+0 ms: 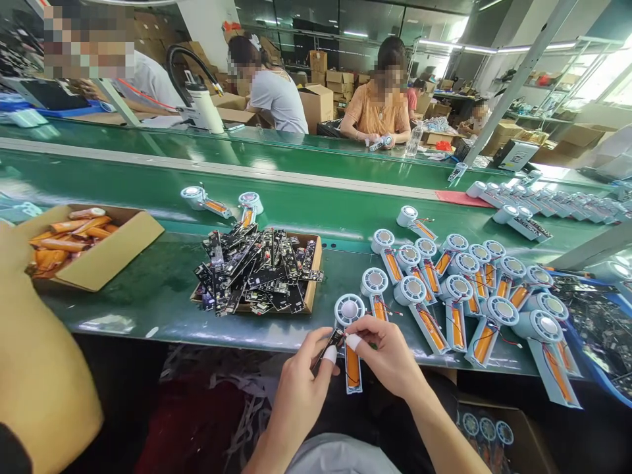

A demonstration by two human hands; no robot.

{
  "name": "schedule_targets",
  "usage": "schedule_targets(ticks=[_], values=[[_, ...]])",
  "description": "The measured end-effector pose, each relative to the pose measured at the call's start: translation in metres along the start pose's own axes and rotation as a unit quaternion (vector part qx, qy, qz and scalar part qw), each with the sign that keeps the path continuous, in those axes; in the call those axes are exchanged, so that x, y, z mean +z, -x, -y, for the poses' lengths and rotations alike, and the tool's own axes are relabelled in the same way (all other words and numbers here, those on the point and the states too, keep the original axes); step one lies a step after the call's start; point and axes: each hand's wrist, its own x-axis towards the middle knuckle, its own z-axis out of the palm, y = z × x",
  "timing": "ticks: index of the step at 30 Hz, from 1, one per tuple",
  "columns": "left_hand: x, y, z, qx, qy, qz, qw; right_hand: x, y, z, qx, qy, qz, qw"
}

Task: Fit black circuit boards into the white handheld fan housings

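Note:
My left hand [311, 368] is closed on a narrow black circuit board [336, 338], pinched between thumb and fingers. My right hand [382, 349] is closed at the upper end of that board, its thumb and forefinger pinching a thin wire plug, mostly hidden by the fingertips. White covers wrap both thumb tips. Just beneath the hands, at the bench edge, a handheld fan [349, 309] shows its round light-blue head and open handle with an orange battery [353, 370] inside. Part of this handle is hidden behind my fingers.
A cardboard tray [316, 276] heaped with circuit boards stands ahead. Several open fans [457, 288] crowd the bench to the right. Left are a box of orange batteries [116, 253] and a co-worker's arm [44, 368]. Co-workers sit across the green conveyor [316, 207].

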Motion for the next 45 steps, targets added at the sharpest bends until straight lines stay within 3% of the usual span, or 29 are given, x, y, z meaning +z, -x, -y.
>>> schedule_targets(ticks=[5, 10, 14, 20, 24, 29, 33, 35, 37, 41, 45], values=[[0.002, 0.003, 0.001, 0.043, -0.029, -0.023, 0.998, 0.000, 0.001, 0.006, -0.070, 0.159, -0.018, 0.985], [0.006, 0.006, 0.008, 0.188, -0.134, -0.096, 0.968, 0.002, 0.005, 0.013, -0.163, 0.381, -0.028, 0.910], [0.008, 0.006, 0.010, 0.249, -0.171, -0.124, 0.945, 0.005, 0.008, 0.016, -0.218, 0.447, -0.019, 0.868], [0.001, 0.003, 0.007, 0.169, -0.109, -0.073, 0.977, 0.002, 0.008, 0.013, -0.245, 0.438, -0.020, 0.865], [0.002, 0.004, 0.005, 0.156, -0.095, -0.080, 0.980, 0.000, 0.008, 0.015, -0.247, 0.452, 0.010, 0.857], [0.002, 0.004, 0.000, 0.159, -0.075, -0.090, 0.980, -0.001, 0.007, 0.016, -0.211, 0.390, 0.008, 0.896], [-0.004, 0.002, -0.001, 0.030, 0.002, -0.027, 0.999, -0.001, 0.005, 0.013, -0.166, 0.323, -0.003, 0.932], [-0.005, 0.003, 0.001, -0.004, 0.024, -0.011, 1.000, 0.000, 0.005, 0.012, -0.157, 0.317, -0.001, 0.935], [-0.003, 0.004, 0.004, 0.029, 0.008, -0.030, 0.999, 0.002, 0.006, 0.013, -0.166, 0.347, -0.003, 0.923], [0.002, 0.005, 0.008, 0.182, -0.073, -0.098, 0.976, 0.006, 0.008, 0.015, -0.181, 0.409, -0.014, 0.895], [-0.004, 0.002, 0.006, 0.222, -0.096, -0.066, 0.968, 0.002, 0.005, 0.013, -0.157, 0.355, 0.001, 0.922]])
